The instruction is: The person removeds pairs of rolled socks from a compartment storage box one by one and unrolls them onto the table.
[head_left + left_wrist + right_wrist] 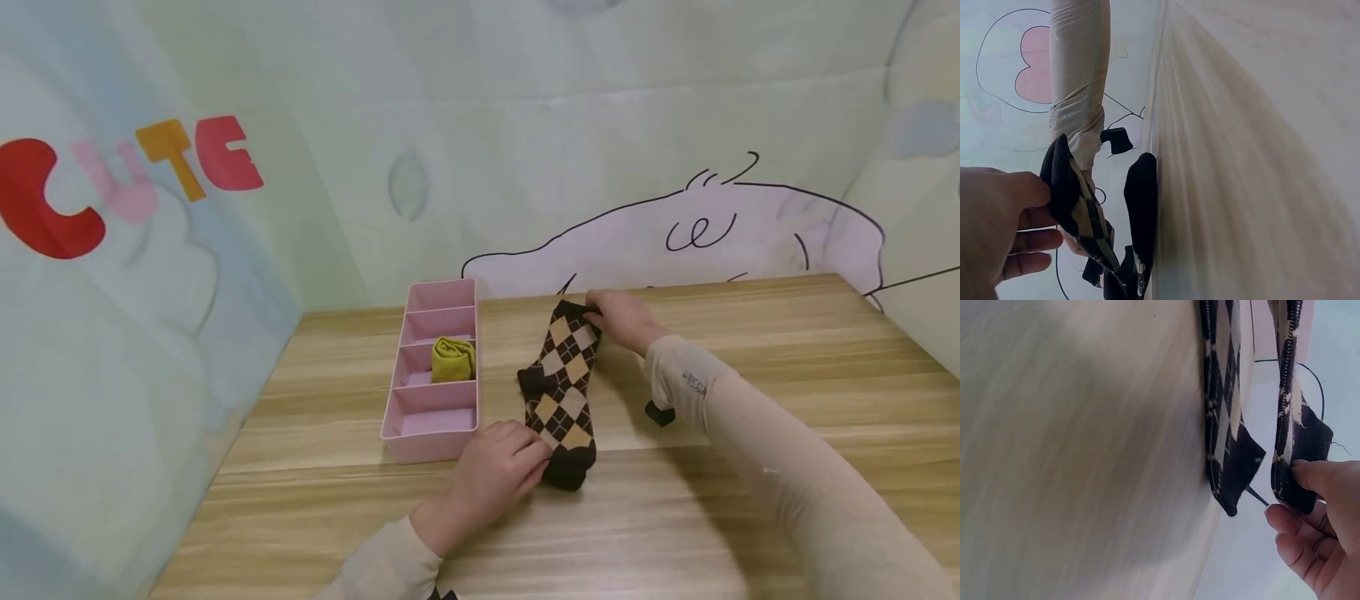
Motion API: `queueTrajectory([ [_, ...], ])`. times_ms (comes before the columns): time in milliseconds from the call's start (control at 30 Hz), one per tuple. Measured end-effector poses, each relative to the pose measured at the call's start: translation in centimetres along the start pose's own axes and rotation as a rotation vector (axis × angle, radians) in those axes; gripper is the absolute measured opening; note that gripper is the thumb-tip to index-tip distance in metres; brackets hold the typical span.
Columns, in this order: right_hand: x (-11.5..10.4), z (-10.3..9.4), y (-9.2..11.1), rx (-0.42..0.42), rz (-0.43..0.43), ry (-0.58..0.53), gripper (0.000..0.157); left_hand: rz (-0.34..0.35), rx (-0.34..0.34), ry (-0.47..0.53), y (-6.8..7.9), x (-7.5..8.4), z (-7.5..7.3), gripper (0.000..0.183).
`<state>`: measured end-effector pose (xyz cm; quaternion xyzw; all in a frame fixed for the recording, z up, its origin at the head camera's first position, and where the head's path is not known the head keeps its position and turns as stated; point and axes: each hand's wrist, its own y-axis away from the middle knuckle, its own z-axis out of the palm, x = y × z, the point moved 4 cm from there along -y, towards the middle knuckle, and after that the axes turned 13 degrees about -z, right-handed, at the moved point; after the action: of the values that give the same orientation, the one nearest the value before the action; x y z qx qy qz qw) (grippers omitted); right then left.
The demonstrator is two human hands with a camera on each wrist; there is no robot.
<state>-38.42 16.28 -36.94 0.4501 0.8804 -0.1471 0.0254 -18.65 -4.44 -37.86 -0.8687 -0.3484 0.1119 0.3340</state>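
Note:
A black-and-tan argyle sock (573,367) is held stretched out between the two hands. A second, matching sock (1225,447) lies flat on the table beneath it, and both wrist views show a gap between the two. My left hand (498,462) pinches the upper sock's black toe (1060,175) between thumb and fingers. At the far end, my right hand (622,318) pinches its black cuff (1311,440). From above, the upper sock hides most of the lower one, whose black toe (564,481) peeks out at the near end.
Left of the socks stands a pink box (430,447) divided into several compartments. A rolled yellow-green cloth (452,360) sits in its second compartment from the front. Behind the wooden table (315,417) hangs a printed backdrop (360,125).

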Motion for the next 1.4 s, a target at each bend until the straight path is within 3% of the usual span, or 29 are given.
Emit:
queueTrajectory([
  [400,2.1,-1.0,2.3,0.024,0.044,-0.036,0.013,0.125,0.035,-0.038,-1.5,1.9,0.7,0.006],
  [700,4.1,-0.7,4.5,0.014,0.087,-0.007,0.01,0.14,0.025,-0.042,-2.5,3.4,2.3,0.005],
  [1233,5.1,0.3,5.2,-0.08,0.097,0.02,0.013,0.152,-0.141,-0.088,-3.2,5.0,4.8,0.004],
  [1400,5.0,0.4,5.1,-0.082,0.099,0.03,0.013,0.141,-0.242,-0.128,-3.2,5.3,5.1,0.007],
])
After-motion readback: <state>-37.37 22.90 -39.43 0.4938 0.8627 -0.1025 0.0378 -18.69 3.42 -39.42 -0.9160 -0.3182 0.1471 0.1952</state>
